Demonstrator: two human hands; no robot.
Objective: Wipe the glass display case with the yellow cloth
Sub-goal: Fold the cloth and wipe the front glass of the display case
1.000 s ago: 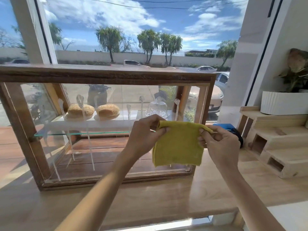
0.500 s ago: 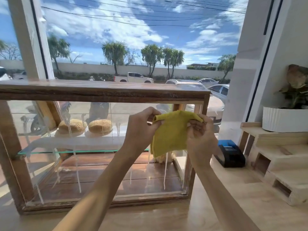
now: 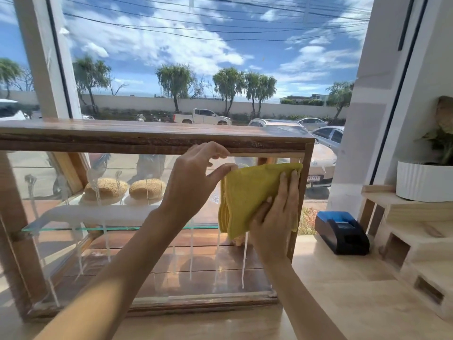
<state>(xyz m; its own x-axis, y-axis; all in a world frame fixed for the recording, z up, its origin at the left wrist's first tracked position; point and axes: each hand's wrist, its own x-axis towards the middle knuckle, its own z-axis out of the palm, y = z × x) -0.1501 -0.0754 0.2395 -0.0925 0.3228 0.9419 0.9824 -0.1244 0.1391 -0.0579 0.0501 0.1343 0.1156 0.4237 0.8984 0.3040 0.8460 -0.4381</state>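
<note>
Right hand (image 3: 277, 217) is lying flat w/ fingers spread, palm pressing the yellow cloth (image 3: 252, 192) against the front glass of the glass display case (image 3: 157, 141), up in the pane's top right corner, just beside the right wooden post. Left hand (image 3: 193, 182) is pinching the cloth's upper left corner btwn thumb and forefinger, other fingers curling loose and touching nothing, right under the case's top rail. Cloth is folded, layered edges hanging down its left side, its top edge running approx. level just below the rail. White streaks (image 3: 242, 261) are running down the glass below the cloth and across the rest of the front pane. Inside the case, two round buns (image 3: 127, 188) are sitting on the glass shelf (image 3: 73, 228), toward its left half, side by side and nearly touching. The case is standing on the wooden bench (image 3: 343, 303), near its back edge by the window. Off the case's right end, a black and blue device (image 3: 342, 233) is sitting on the bench, apart from the case. Further right, at the bench's right edge, a stepped wooden stand (image 3: 416, 217) is carrying a white ribbed planter (image 3: 424, 181) on its top step.
</note>
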